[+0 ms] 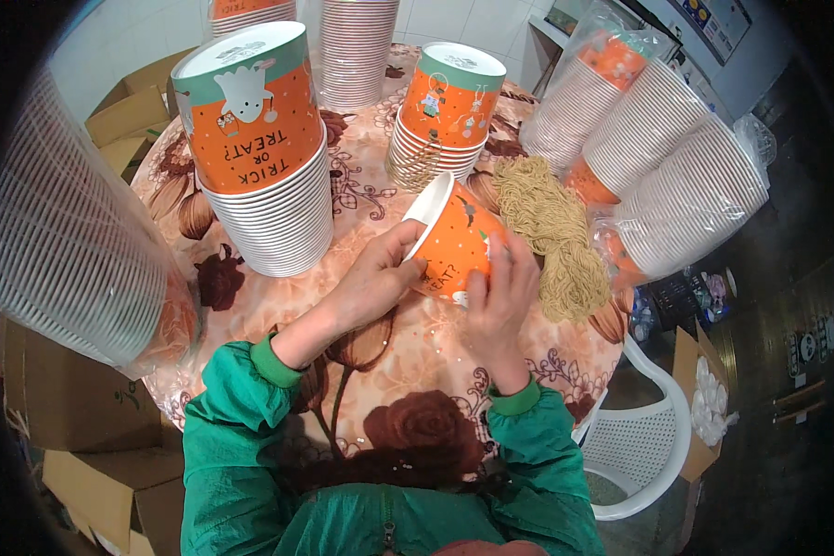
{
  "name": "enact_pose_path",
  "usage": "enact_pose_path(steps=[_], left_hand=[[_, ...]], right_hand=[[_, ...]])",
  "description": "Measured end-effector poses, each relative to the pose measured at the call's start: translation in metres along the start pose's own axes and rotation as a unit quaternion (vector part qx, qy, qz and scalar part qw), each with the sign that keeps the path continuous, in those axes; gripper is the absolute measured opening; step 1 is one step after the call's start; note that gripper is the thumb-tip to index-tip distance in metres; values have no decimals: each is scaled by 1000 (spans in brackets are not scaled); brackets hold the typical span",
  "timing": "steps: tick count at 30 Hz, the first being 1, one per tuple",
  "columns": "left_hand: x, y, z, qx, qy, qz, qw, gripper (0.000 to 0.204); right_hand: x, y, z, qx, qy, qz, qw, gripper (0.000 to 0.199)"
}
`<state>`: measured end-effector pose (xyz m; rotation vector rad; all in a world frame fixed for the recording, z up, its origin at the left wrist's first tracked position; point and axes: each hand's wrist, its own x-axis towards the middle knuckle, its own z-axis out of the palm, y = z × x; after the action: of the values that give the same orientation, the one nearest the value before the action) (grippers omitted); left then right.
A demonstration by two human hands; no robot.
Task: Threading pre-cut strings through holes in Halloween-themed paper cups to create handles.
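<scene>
Over the middle of the table I hold an orange paper tub (461, 243) tilted on its side, its white open mouth facing up and left. My left hand (372, 281) grips it at the rim, thumb on the outer wall. The fingers of my right hand (501, 301) wrap the tub's base end from the right. Just right of the tub lies a bundle of tan yarn (551, 236). Behind it an upside-down stack of tubs (448, 102) stands with tan strands hanging at its side. A taller upside-down stack (255, 148) stands to the left.
Plastic-wrapped stacks of tubs lean at the left (79, 232) and lie at the right (681, 199). Another tall stack (357, 46) stands at the back. A flowered cloth (417, 371) covers the round table. Cardboard boxes (83, 398) sit below left, a white plastic chair (639, 440) below right.
</scene>
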<state>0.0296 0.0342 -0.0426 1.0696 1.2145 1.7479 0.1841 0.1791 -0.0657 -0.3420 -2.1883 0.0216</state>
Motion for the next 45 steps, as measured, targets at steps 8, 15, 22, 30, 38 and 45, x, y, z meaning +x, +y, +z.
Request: enact_pose_path(steps=[8, 15, 22, 30, 38, 45], left_hand=[[6, 1, -14, -14, -52, -23, 998, 29], [6, 3, -10, 0, -29, -23, 999, 40], [3, 8, -6, -24, 14, -48, 998, 41], [7, 11, -15, 6, 66, -8, 998, 40], [6, 9, -19, 33, 35, 23, 999, 34], [6, 5, -13, 62, 8, 15, 998, 32]], right_hand=[[7, 21, -12, 563, -6, 449, 694, 69], [6, 29, -12, 544, 14, 376, 750, 48], [-3, 22, 4, 535, 1, 297, 791, 58], [-4, 8, 13, 523, -101, 240, 812, 80], [-1, 18, 12, 550, -10, 320, 771, 57], [-2, 32, 5, 589, -14, 374, 716, 35]])
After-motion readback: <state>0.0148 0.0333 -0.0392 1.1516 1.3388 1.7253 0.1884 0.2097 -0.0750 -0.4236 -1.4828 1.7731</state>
